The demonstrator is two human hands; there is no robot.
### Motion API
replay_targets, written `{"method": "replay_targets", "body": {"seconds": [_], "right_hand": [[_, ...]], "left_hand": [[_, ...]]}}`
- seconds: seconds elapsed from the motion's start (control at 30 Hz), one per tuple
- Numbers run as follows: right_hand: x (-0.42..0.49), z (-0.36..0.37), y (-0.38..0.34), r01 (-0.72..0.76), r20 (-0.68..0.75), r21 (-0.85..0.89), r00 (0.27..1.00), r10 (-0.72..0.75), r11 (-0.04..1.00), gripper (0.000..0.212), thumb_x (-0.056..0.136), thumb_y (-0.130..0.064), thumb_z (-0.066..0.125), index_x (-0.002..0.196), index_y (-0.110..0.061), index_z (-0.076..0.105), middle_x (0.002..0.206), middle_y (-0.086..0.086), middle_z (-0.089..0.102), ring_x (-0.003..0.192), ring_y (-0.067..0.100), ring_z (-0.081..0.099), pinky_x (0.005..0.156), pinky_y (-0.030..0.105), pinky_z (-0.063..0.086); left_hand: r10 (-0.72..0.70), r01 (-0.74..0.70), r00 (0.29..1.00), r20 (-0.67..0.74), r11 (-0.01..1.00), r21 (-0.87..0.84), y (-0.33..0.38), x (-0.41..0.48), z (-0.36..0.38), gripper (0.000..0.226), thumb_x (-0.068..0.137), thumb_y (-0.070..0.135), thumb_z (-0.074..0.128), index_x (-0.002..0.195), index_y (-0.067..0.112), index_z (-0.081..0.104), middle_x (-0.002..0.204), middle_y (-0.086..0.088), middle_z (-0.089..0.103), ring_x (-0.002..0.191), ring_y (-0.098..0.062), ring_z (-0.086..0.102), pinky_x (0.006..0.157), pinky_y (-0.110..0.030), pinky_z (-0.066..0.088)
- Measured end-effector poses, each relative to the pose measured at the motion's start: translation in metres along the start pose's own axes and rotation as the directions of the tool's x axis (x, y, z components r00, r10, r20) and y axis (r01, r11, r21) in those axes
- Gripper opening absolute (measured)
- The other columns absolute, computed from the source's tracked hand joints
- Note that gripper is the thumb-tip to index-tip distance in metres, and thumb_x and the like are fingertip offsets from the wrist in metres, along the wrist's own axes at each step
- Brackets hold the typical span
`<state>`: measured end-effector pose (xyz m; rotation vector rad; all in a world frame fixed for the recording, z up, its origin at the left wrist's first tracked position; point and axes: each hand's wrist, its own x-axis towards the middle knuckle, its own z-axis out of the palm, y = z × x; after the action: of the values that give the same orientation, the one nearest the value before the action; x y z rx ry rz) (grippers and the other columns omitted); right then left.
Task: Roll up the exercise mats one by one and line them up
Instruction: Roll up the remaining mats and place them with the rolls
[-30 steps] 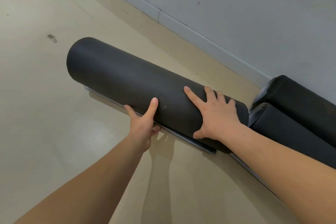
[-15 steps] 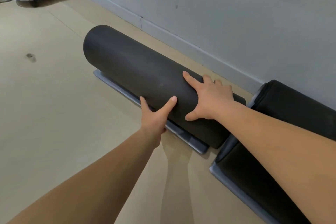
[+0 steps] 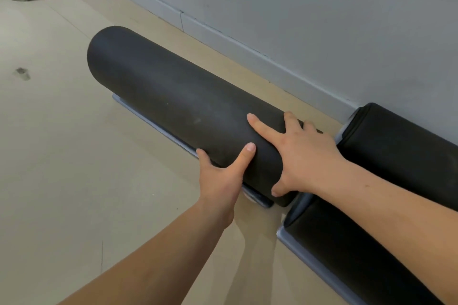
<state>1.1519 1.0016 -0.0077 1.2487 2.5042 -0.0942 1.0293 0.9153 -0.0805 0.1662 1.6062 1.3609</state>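
The left hand [image 3: 221,178] grips the rolled mat [image 3: 173,106] at its near side, thumb up the face, fingers tucked under out of sight. The right hand [image 3: 304,156] presses flat and spread on top, clasping nothing. The roll lies on the floor [image 3: 62,156] near the wall [image 3: 322,7], its long axis running 10 o'clock to 4 o'clock. This looks like lining up: its 4 o'clock end sits just beside the far roll [image 3: 401,156] and the near roll [image 3: 347,255], so next comes squaring it with them
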Motion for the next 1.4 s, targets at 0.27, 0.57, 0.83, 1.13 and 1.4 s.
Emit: {"method": "replay_targets", "body": {"seconds": [0.27, 0.57, 0.83, 1.13, 1.4], "right_hand": [[0.038, -0.019, 0.045, 0.045, 0.028, 0.051, 0.999, -0.046, 0.998, 0.146, 0.052, -0.074, 0.086, 0.145, -0.066, -0.027, 0.159, 0.011, 0.017, 0.138, 0.036, 0.040, 0.097, 0.050, 0.053], [0.032, -0.010, 0.112, -0.133, 0.001, -0.038, 0.991, 0.133, 0.990, 0.142, 0.062, -0.072, 0.084, 0.148, -0.061, -0.028, 0.161, 0.012, 0.017, 0.139, 0.039, 0.041, 0.097, 0.050, 0.049], [0.043, -0.003, 0.124, -0.204, -0.050, -0.054, 0.978, 0.201, 0.977, 0.138, 0.069, -0.067, 0.084, 0.150, -0.059, -0.027, 0.166, 0.011, 0.011, 0.146, 0.041, 0.033, 0.106, 0.057, 0.045], [0.021, -0.006, 0.066, -0.249, -0.179, -0.193, 0.960, 0.216, 0.949, 0.123, 0.082, -0.051, 0.078, 0.160, -0.038, -0.016, 0.168, 0.020, -0.006, 0.155, 0.048, 0.003, 0.118, 0.071, 0.019], [-0.011, -0.043, -0.100, 0.134, -0.066, -0.059, 0.988, -0.138, 0.989, 0.050, 0.102, -0.055, 0.048, 0.143, -0.028, 0.039, 0.125, 0.001, 0.054, 0.109, 0.025, 0.059, 0.078, 0.038, 0.044]], "left_hand": [[-0.023, 0.023, 1.000, -0.013, 1.000, 0.009, 0.022, 0.034, 0.038, 0.123, 0.072, 0.050, 0.094, 0.164, 0.038, 0.014, 0.156, 0.009, 0.047, 0.137, -0.026, 0.054, 0.110, -0.060, 0.048], [-0.143, 0.096, 0.970, 0.195, 0.968, 0.234, 0.037, 0.049, 0.114, 0.126, 0.073, 0.056, 0.091, 0.162, 0.042, 0.003, 0.161, 0.000, 0.039, 0.136, -0.036, 0.052, 0.097, -0.067, 0.054], [-0.204, 0.155, 0.974, 0.098, 0.917, 0.367, 0.051, 0.063, 0.140, 0.128, 0.074, 0.058, 0.089, 0.162, 0.034, 0.000, 0.166, -0.011, 0.030, 0.144, -0.046, 0.043, 0.102, -0.072, 0.048], [-0.151, 0.011, 0.972, 0.181, 0.797, 0.603, 0.061, 0.040, 0.057, 0.094, 0.095, 0.049, 0.074, 0.164, 0.018, 0.020, 0.153, -0.011, 0.050, 0.127, -0.033, 0.060, 0.102, -0.055, 0.056], [-0.090, -0.093, 0.976, 0.199, 0.653, 0.751, 0.084, 0.014, -0.104, 0.087, 0.093, 0.048, 0.076, 0.161, 0.017, 0.032, 0.119, -0.004, 0.068, 0.104, -0.025, 0.070, 0.094, -0.046, 0.061]]}}
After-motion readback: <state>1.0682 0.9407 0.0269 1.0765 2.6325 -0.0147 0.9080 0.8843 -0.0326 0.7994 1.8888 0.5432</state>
